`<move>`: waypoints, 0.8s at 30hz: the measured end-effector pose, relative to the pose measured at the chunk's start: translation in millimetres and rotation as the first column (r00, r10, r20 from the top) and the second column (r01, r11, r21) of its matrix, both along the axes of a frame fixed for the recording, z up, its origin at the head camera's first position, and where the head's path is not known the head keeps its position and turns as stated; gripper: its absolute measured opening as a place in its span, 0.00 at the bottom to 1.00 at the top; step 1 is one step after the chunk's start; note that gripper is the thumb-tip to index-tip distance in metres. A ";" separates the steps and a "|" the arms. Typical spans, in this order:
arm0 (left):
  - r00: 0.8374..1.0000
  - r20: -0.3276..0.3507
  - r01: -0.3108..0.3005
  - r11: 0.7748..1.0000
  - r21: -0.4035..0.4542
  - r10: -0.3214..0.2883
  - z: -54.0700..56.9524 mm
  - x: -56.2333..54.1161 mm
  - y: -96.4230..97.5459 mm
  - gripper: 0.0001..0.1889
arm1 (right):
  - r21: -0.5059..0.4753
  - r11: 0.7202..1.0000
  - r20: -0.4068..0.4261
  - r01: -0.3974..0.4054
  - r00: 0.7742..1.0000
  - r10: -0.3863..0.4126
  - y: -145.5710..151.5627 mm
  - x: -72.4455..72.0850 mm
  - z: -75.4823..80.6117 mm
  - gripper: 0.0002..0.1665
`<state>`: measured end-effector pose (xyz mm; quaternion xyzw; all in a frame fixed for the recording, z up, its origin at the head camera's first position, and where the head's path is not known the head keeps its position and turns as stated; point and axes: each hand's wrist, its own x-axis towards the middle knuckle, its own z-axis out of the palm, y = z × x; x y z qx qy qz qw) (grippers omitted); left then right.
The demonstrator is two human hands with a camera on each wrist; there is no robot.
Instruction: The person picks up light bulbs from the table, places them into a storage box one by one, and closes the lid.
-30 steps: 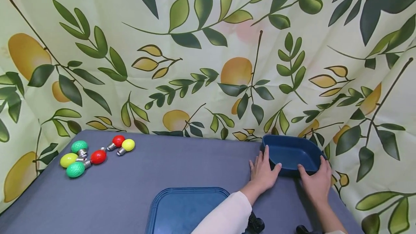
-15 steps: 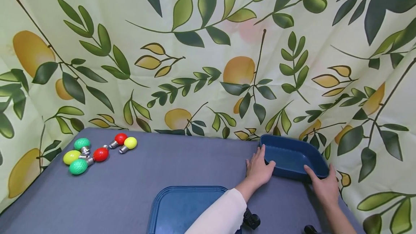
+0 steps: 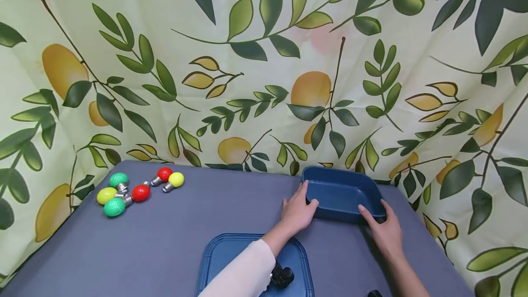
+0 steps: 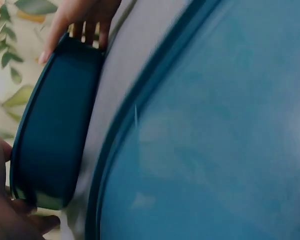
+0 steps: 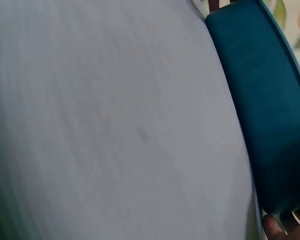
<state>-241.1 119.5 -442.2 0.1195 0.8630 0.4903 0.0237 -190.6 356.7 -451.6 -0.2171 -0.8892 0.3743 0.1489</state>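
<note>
In the head view a dark blue rectangular bin (image 3: 342, 196) stands at the back of the table, toward the right, its inside bare. My left hand (image 3: 298, 210) grips its left end, thumb at the front rim. At the opposite end my right hand (image 3: 384, 230) holds the bin, thumb over the front rim and fingers round the side. The left wrist view shows both hands at the ends of the bin (image 4: 57, 120). Its long outer wall (image 5: 265, 100) fills the right side of the right wrist view, with fingertips at the lower end.
A flat blue tray (image 3: 214, 253) lies at the front middle, partly under my left forearm. Several red, yellow and green light bulbs (image 3: 140, 193) lie at the back left. A leaf-and-fruit printed cloth (image 3: 264, 118) hangs behind the table (image 3: 165, 242).
Both hands have carried the bin leftward along the back of the table, and the left forearm now reaches across the tray. The head view has shifted a little. The bulbs lie as before.
</note>
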 end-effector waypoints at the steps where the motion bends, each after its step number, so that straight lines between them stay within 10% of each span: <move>1: 1.000 0.003 -0.005 1.000 0.002 0.005 0.2 -0.4 -7.0 0.35 | -0.003 1.000 -0.010 -0.006 1.000 0.006 -5.8 -0.4 -1.1 0.57; 11: 0.999 0.041 -0.030 0.999 0.030 0.029 2.8 -9.6 -87.8 0.35 | -0.011 0.975 -0.087 -0.223 0.971 0.222 -60.8 -8.6 -6.4 0.47; 24: 0.999 0.034 0.031 1.000 -0.003 -0.031 -8.2 -4.0 -201.0 0.29 | -0.041 0.841 -0.107 -0.540 0.839 0.533 -116.7 -18.3 -19.7 0.53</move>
